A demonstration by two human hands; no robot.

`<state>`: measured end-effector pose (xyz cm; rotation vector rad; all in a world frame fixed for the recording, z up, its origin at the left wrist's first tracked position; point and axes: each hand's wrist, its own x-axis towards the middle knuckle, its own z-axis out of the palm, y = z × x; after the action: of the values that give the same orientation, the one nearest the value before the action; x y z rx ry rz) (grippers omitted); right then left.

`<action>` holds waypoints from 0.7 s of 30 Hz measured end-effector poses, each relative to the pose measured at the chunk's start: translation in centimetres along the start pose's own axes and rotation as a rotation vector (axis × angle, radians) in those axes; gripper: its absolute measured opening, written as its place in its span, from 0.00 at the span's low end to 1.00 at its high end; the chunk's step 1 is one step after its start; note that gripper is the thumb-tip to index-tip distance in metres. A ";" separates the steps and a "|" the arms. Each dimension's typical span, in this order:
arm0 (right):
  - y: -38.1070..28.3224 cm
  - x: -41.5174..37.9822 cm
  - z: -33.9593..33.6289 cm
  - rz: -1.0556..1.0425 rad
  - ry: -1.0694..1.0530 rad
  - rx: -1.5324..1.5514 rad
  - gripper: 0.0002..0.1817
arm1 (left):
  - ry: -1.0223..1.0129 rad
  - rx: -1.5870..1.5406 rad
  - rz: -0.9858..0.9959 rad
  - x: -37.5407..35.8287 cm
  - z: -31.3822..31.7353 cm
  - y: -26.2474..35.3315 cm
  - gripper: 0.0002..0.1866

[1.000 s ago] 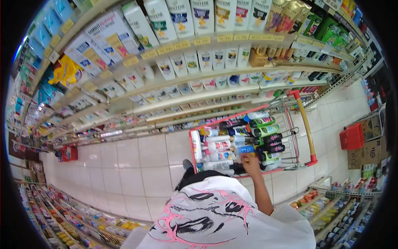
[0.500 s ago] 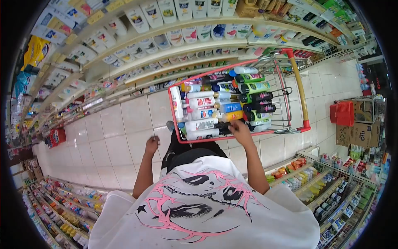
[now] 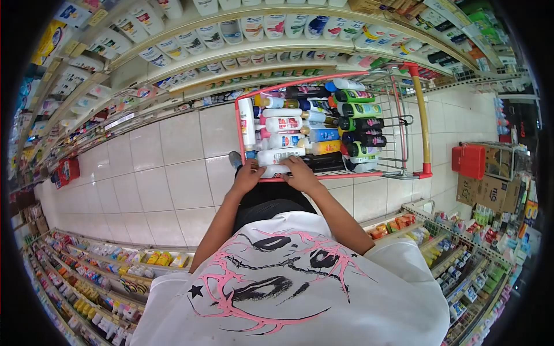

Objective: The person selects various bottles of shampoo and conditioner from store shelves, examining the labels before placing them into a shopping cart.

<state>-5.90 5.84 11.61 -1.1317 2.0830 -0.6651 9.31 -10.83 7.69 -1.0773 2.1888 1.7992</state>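
Note:
A shopping cart [image 3: 254, 92] with a red-edged basket stands before me, its bottles lying on their sides in rows. At the near left corner, a white bottle [image 3: 273, 171] lies between my two hands. My left hand [image 3: 247, 176] has its fingers closed at the bottle's left end, by the red rim. My right hand [image 3: 300, 175] is curled over the right end, its fingertips partly hidden. Just beyond lies another white bottle [image 3: 280, 155] with print on it. Black bottles [image 3: 326, 161], an orange bottle [image 3: 328, 147] and green bottles [image 3: 363, 109] fill the right side.
Shelves of white shampoo bottles [image 3: 252, 27] run along the far side. Lower shelves [image 3: 86, 282] of small products stand behind me on both sides. A red basket [image 3: 468, 160] and cardboard boxes [image 3: 490, 190] are at right. Another red basket [image 3: 66, 172] sits on the tiles at left.
My left hand has moved right from beside the cart to its near left corner. My right hand has moved left from the orange bottle to the white bottle.

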 end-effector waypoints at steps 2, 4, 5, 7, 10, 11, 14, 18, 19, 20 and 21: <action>0.9 -0.6 0.4 0.005 0.064 0.058 0.21 | -0.010 0.004 -0.006 0.9 -0.2 -1.2 0.25; 2.1 -1.6 0.2 0.022 0.069 0.122 0.20 | -0.022 -0.026 0.005 1.2 -0.8 -1.7 0.24; 2.4 -2.0 -0.3 0.035 0.077 0.193 0.20 | -0.030 -0.049 0.016 1.6 -1.2 -1.6 0.23; 2.6 -3.5 -2.1 0.129 0.089 0.275 0.18 | 0.036 -0.032 0.060 2.4 -1.5 -1.2 0.21; 4.3 -6.2 -2.8 0.242 0.174 0.463 0.16 | 0.464 0.223 0.170 2.9 -1.9 1.3 0.22; 5.0 -6.7 -2.8 0.265 0.270 0.568 0.15 | 0.475 0.219 0.171 3.2 -1.9 1.5 0.22; 6.1 -8.1 -3.2 0.339 0.357 0.758 0.14 | 0.480 0.372 0.176 4.2 -1.5 1.8 0.25; 6.6 -4.9 -8.3 0.225 0.452 0.445 0.12 | 0.347 0.591 0.267 3.8 -1.2 0.4 0.29; 6.1 -3.3 -10.4 0.206 0.513 0.346 0.13 | 0.320 0.633 0.323 3.7 -1.4 0.1 0.30; 5.8 -1.5 -12.5 0.188 0.573 0.248 0.13 | 0.336 0.546 0.383 3.7 -1.6 -0.5 0.25; 5.8 0.8 -14.2 0.166 0.650 0.164 0.14 | 0.342 0.553 0.387 3.7 -2.1 -1.2 0.25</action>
<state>-19.92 9.71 16.51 -0.6885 2.5545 -1.2148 7.96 -14.40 5.43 -0.9235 3.0129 1.0219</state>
